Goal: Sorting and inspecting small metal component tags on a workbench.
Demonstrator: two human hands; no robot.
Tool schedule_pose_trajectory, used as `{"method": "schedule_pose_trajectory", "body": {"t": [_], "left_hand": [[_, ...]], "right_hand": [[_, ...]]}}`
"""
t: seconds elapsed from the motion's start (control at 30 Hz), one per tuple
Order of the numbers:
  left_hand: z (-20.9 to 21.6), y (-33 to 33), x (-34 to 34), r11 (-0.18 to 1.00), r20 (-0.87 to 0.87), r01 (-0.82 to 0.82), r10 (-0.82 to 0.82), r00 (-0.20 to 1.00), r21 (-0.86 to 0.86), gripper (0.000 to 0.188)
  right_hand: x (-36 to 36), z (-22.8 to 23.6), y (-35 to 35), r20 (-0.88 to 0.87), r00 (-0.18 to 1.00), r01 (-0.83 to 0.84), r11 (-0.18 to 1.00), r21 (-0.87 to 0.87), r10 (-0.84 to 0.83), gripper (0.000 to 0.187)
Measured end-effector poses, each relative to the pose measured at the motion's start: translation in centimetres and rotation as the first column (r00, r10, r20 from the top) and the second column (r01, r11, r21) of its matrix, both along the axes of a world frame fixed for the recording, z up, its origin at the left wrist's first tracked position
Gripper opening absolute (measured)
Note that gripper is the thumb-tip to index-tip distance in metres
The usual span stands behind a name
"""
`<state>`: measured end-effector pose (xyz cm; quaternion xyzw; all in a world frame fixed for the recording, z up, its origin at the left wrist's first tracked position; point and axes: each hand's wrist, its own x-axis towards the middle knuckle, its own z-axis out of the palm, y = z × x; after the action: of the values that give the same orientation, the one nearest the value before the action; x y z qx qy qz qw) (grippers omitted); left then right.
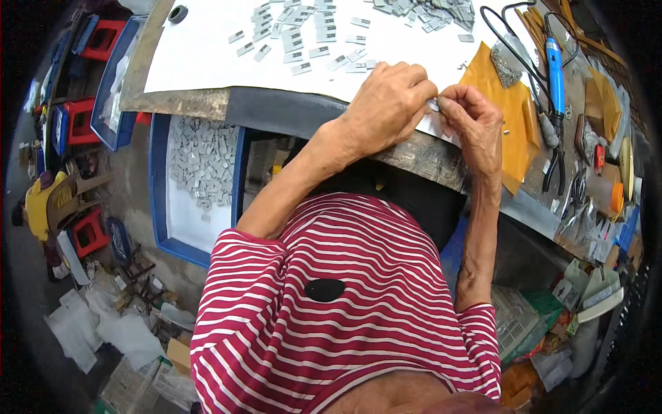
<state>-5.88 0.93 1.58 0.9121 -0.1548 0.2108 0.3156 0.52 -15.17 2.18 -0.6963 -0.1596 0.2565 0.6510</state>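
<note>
My left hand (pixel 393 103) and my right hand (pixel 477 124) meet at the near edge of the workbench. A small pale grey piece (pixel 433 105) shows between their fingertips, mostly hidden by them. Both hands are closed, with thumbs and fingers pinched together on it. Beyond my left hand, several small grey rectangular pieces (pixel 301 68) with dark slots lie in loose rows on white paper (pixel 200 55). A heap of similar grey pieces (pixel 441 12) lies farther back. Right of my right hand is an orange-brown paper sheet (pixel 518 148) carrying a clear bag of tiny parts (pixel 507 65).
A blue cabled hand tool (pixel 554 72) and pliers (pixel 557 162) lie at the right. Below the bench's left side, a blue tray (pixel 160 200) holds many grey pieces. A black tape roll (pixel 178 14) sits at the far left. Red stools (pixel 89 233) stand on the floor near another person (pixel 43 207).
</note>
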Motion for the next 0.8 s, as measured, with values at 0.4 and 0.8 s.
{"method": "schedule_pose_trajectory", "body": {"t": [0.4, 0.8], "left_hand": [[-0.4, 9.2, -5.5, 0.896, -0.063, -0.438, 0.434, 0.899, -0.074, 0.011], [-2.6, 13.2, -6.8, 0.742, -0.065, -0.659, 0.669, 0.741, 0.125, 0.02]], "right_hand": [[0.3, -0.4, -0.7, -0.099, 0.989, 0.123, 0.985, 0.118, -0.111, 0.018], [1.8, -2.2, -3.6, 0.055, 0.978, 0.192, 0.972, 0.135, -0.2, 0.016]]}}
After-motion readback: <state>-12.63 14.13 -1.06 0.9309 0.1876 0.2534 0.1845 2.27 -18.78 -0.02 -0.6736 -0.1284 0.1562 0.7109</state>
